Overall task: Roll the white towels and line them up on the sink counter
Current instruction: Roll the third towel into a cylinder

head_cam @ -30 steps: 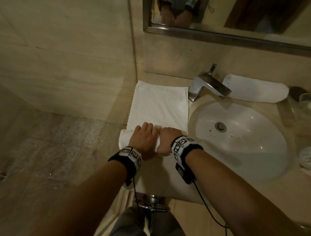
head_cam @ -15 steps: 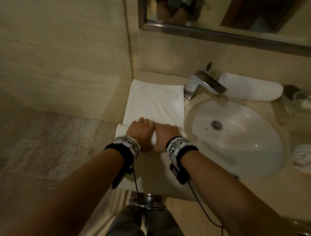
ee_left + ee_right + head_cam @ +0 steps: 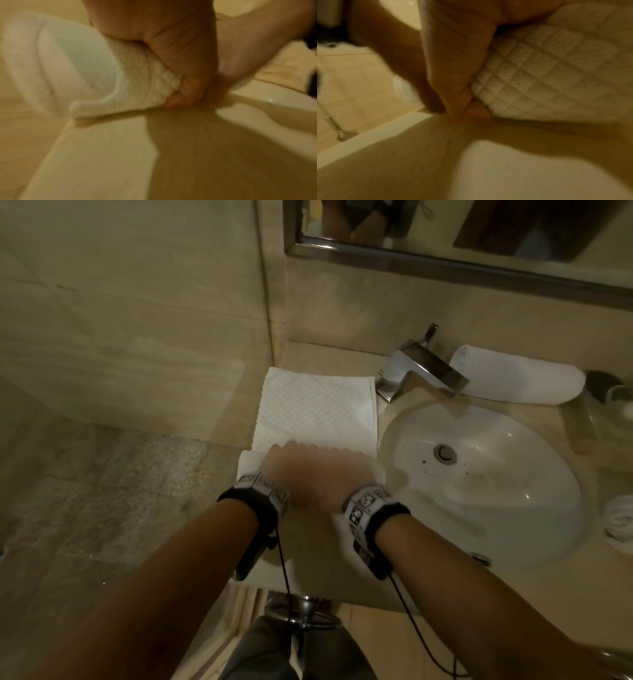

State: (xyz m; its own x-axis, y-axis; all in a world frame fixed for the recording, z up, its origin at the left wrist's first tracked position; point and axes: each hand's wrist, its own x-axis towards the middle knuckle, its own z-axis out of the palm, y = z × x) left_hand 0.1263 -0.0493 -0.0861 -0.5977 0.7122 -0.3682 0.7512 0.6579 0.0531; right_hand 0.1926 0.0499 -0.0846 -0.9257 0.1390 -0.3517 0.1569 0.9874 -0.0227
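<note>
both hands, left hand (image 3: pixel 287 474) and right hand (image 3: pixel 346 477), apparently curled gripping the towel (image 3: pixel 315 409), have rolled it farther up the counter's (image 3: pixel 325 354) left edge.

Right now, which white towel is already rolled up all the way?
The rolled towel behind the faucet. It is one finished tube, untouched. The quilted towel under both hands still lies mostly flat.

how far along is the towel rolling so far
Done: one rolled towel lies behind the faucet. In hand: left hand and right hand grip the roll of the quilted towel, much of it flat. Left: finish and line it up.
</note>
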